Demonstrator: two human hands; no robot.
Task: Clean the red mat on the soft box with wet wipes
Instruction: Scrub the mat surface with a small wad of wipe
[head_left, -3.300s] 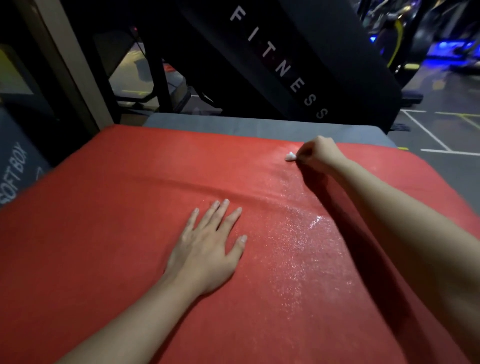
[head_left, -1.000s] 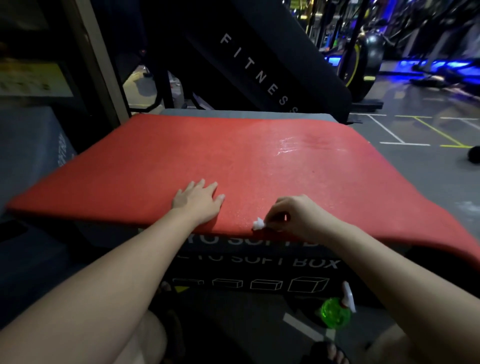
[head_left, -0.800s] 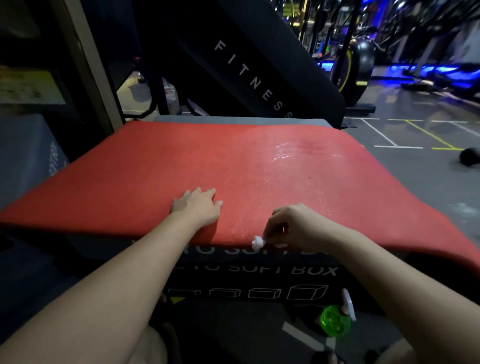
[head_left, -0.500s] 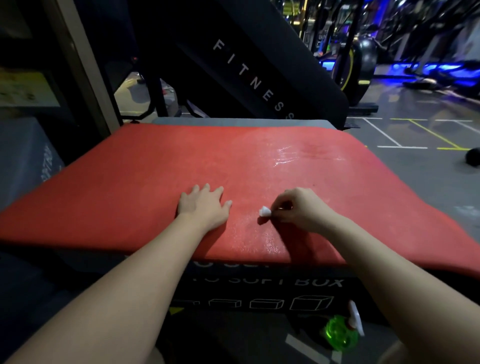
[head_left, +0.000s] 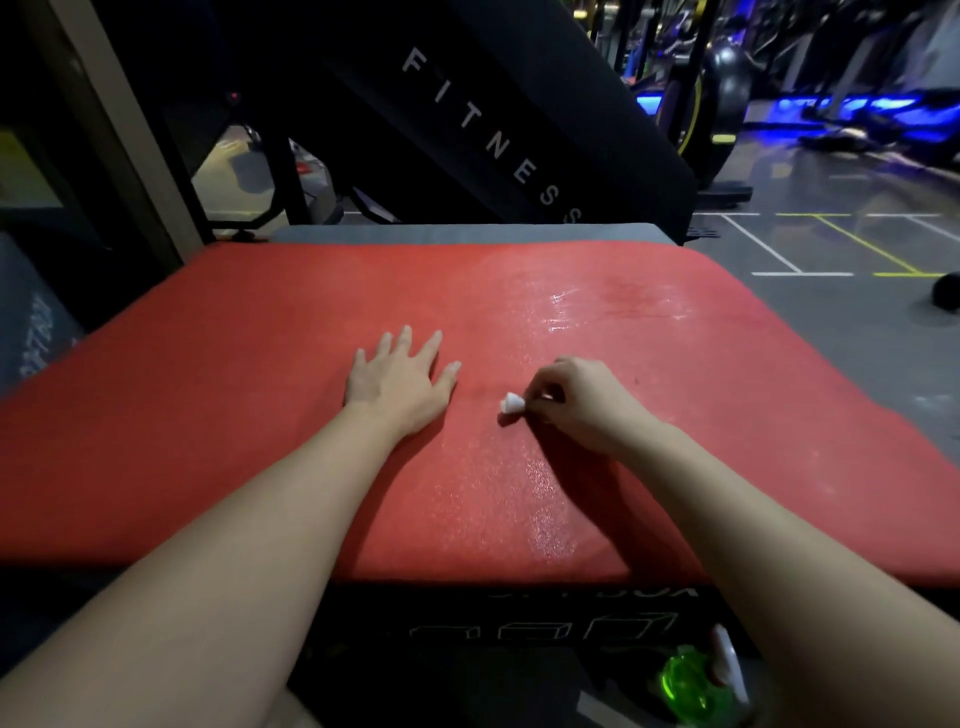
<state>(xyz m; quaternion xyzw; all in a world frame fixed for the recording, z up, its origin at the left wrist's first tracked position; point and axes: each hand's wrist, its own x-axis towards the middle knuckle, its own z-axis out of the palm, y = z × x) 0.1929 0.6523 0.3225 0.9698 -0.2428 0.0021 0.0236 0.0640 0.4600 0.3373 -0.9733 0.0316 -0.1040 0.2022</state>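
The right hand has its fingers curled; thumb & fingertips pinch a small crumpled white wet wipe. The wipe sticks out at the left side of this hand and touches the red mat, approx. in the middle of the mat. Just to the left of it the left hand lies flat, palm down, fingers straight and spread, pressing on the mat; it holds nothing. The two hands are near but apart, w/ the wipe between them.

The mat covers the top of the soft box and hangs over its front edge. A glossy wet band runs on the mat from the far side to the near edge, passing by the right hand; the left part of the mat looks dull. The front wall of the box is black w/ white outline drawings and some letters, mostly hidden by the mat edge.

Lower, on the floor at the front right of the box, is a green spray bottle w/ a white trigger. Behind the far edge of the mat a grey strip shows, and behind that a slanted black panel w/ the word FITNESS. At far right, on the grey floor w/ white & yellow lines, lies a dark ball. Gym machines in the bkgd stand in blue light, too dark to tell more.
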